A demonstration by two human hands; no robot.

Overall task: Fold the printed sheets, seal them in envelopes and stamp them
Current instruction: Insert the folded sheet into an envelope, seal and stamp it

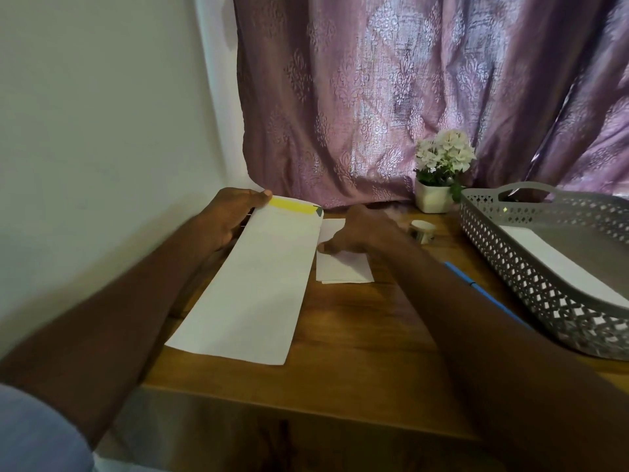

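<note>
The person's left hand [235, 216] grips the far end of a long white envelope [252, 287], thumb on top beside the yellow strip [292, 205] that runs along its flap end, fingers curled underneath; the envelope slants from that hand down toward the near edge of the wooden bench [357, 342], its near end apparently resting there. The right hand [357, 233] reaches just beside it onto a small folded sheet [343, 267] that lies flat on the bench, fingertips pressing or pinching its near-left edge; whether the fingers have closed on the paper cannot be told, since the hand covers that part. Judging from this, the folding of this sheet is done and the step in hand is loading: picking up the folded sheet to slide it into the envelope. The next move would call for lifting the sheet cleanly off the wood, opening the mouth of the envelope at the yellow-strip end with the left hand, and lining the sheet's narrow edge with that opening so it enters without buckling. Sealing and stamping remain. A small pale object that may be the stamp [423, 229] stands further back, a blue pen [483, 294] lies to the right, and a grey perforated tray [510, 267] holding more white paper [558, 264] sits at the right edge. A potted white flower [442, 172] stands before the purple curtain [408, 90].
</note>
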